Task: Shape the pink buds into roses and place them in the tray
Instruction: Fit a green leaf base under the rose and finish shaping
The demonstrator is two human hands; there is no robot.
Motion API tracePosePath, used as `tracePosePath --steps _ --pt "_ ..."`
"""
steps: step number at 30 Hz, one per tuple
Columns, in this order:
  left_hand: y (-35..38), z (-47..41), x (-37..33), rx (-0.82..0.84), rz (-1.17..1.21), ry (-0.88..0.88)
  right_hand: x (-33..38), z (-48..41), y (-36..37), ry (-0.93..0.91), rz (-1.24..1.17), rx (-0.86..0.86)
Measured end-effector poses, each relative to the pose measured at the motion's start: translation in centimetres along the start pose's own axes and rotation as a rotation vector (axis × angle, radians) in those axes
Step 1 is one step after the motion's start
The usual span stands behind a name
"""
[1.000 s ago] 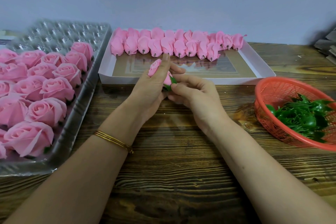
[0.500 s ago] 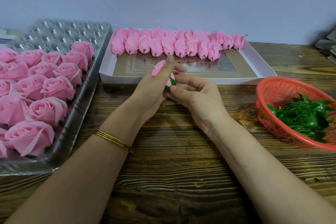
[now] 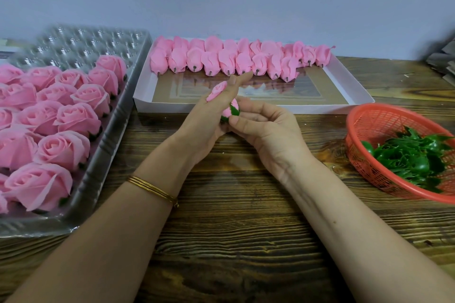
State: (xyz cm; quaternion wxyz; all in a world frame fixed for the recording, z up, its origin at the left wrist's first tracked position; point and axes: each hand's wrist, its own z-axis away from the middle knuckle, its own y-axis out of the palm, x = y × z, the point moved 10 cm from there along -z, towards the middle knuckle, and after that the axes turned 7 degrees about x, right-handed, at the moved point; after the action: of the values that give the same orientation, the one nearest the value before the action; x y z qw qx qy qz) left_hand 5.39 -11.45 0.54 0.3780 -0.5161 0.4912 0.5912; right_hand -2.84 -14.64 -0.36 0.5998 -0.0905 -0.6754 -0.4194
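One bud (image 3: 217,90) is gripped at centre by the curled left hand (image 3: 204,128); its base is pinched by the right hand (image 3: 268,133); one tray (image 3: 103,170) is seen left; one basket (image 3: 379,118) right.

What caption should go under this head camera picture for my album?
Left hand and right hand shape a pink bud beside a tray of finished roses.

Rough-grained wooden table (image 3: 234,241), glossy clear plastic tray (image 3: 103,155), orange plastic mesh basket (image 3: 384,125).
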Motion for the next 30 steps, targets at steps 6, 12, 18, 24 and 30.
tracePosePath --steps 6,12,18,24,30 --pt "-0.3 0.1 -0.4 -0.013 -0.004 0.033 -0.8 -0.1 0.6 0.115 -0.215 0.052" --pt "0.2 0.2 -0.5 0.022 -0.052 0.046 -1.4 0.2 0.5 0.200 -0.215 0.053" --pt "0.3 0.2 -0.4 0.035 -0.038 0.055 -1.4 0.1 0.4 0.193 -0.246 0.061" --pt "-0.2 -0.1 -0.4 0.007 -0.083 0.041 -1.3 0.0 0.4 0.159 -0.267 0.044" --pt "-0.4 0.0 -0.4 -0.030 -0.059 0.022 -1.9 0.1 -0.1 0.161 -0.311 -0.034"
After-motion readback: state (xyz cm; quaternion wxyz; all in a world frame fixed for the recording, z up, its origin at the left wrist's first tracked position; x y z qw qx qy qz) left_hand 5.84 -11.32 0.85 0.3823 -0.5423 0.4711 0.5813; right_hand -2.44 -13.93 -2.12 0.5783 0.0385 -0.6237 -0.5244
